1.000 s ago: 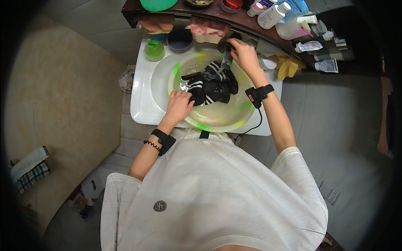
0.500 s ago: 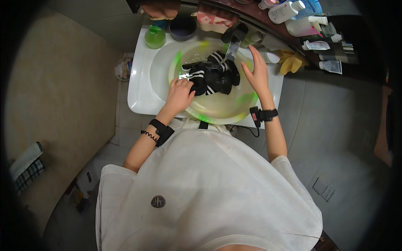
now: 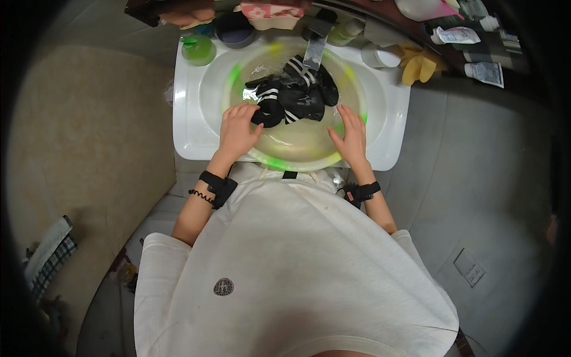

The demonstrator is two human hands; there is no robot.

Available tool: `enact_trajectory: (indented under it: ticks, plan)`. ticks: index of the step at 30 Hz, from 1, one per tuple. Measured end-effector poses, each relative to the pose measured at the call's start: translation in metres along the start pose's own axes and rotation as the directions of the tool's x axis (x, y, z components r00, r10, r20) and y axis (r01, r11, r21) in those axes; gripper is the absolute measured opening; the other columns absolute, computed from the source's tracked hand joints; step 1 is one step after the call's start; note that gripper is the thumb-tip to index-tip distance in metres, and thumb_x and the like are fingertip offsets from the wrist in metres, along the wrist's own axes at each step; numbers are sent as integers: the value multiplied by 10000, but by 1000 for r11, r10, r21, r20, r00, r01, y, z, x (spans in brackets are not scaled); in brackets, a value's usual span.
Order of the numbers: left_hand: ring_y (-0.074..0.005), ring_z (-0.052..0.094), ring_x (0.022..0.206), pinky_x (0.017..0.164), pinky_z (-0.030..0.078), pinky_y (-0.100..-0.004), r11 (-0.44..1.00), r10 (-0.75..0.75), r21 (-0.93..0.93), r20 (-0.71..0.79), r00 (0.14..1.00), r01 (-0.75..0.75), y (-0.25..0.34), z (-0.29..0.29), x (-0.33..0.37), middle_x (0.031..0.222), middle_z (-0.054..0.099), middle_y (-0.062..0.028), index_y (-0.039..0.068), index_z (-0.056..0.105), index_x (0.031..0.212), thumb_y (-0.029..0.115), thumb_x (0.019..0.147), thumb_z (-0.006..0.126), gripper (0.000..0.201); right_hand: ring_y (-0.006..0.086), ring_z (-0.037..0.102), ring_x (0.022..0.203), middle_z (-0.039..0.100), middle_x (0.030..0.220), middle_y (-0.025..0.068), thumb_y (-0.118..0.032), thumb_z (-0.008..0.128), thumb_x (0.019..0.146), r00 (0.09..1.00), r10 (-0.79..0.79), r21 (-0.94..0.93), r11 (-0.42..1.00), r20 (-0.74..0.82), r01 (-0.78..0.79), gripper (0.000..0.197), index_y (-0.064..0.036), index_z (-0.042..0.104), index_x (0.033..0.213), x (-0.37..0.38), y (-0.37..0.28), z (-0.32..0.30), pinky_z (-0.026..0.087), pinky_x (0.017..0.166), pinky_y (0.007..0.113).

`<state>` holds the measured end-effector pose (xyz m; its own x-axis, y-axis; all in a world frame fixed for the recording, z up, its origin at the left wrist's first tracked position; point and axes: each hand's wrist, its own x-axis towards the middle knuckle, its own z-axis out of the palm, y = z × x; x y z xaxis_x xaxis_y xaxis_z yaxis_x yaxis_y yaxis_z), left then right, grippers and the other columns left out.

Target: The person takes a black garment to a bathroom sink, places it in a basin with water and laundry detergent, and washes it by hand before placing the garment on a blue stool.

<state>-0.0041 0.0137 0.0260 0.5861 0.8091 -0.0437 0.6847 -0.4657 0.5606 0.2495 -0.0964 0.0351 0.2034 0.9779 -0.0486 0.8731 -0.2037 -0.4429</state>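
Observation:
A wet black garment with white stripes [image 3: 302, 102] lies bunched in water in a pale basin with green and yellow patches [image 3: 278, 162], which sits in the white sink [image 3: 196, 146]. My left hand [image 3: 239, 131] is over the basin's left rim, its fingertips beside the garment and its thumb apart. Across the basin, my right hand [image 3: 351, 137] is over the right rim with fingers stretched and nothing in them. Above the far side of the garment reaches the metal faucet [image 3: 314, 50]; the water below it looks bubbly.
A green pump bottle [image 3: 198, 50] and a dark bowl [image 3: 235, 31] stand on the sink's far left edge. Behind the basin is a pink flowered packet [image 3: 272, 14]. Yellow gloves [image 3: 419, 64] hang at the far right, beside a shelf holding tubes [image 3: 457, 35].
My right hand has come away from beside the faucet, nearer to me, to the basin's right rim. My left hand has eased back slightly from the garment. The view has shifted a little.

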Motion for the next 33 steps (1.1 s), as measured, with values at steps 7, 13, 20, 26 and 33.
enact_trajectory:
  ticks: [7, 13, 20, 26, 33]
  plan:
    - [-224, 418, 1074, 923, 274, -350, 998, -43, 39, 26, 999, 42, 6, -1, 4, 1051, 525, -57, 78, 530, 1001, 169, 676, 586, 342, 266, 325, 1158, 396, 1233, 73, -282, 561, 719, 1000, -6, 10, 1000, -9, 6, 543, -126, 396, 1212, 3, 7, 3, 209, 973, 405]
    - [-225, 423, 1076, 919, 286, -346, 996, -54, 76, 30, 998, 52, 12, -3, 8, 1049, 531, -57, 87, 546, 983, 144, 675, 583, 315, 261, 328, 1155, 405, 1223, 72, -282, 557, 714, 999, -19, 63, 998, -47, 22, 523, -120, 422, 1192, 3, 13, 6, 217, 967, 413]
    - [-231, 444, 1058, 898, 306, -348, 992, -82, 95, 28, 996, 79, 14, -1, 7, 1025, 548, -57, 86, 562, 955, 111, 673, 584, 284, 254, 349, 1141, 434, 1195, 76, -271, 569, 704, 997, -34, 128, 991, -75, 43, 493, -106, 459, 1156, 3, 15, 7, 236, 958, 408]
    - [-233, 451, 1041, 894, 309, -346, 993, -90, 81, 29, 996, 87, 15, -2, 9, 1005, 551, -63, 85, 569, 944, 111, 671, 583, 274, 239, 361, 1132, 448, 1182, 62, -259, 581, 697, 997, -22, 141, 990, -78, 33, 486, -110, 469, 1146, 3, 16, 8, 249, 952, 394]
    - [-239, 459, 1032, 880, 319, -353, 994, -76, 82, 16, 997, 74, 9, 1, 6, 990, 559, -68, 88, 574, 942, 101, 675, 582, 268, 234, 375, 1120, 454, 1180, 49, -246, 590, 686, 997, 15, 124, 992, -79, -5, 488, -119, 476, 1143, 3, 15, 9, 266, 943, 371]
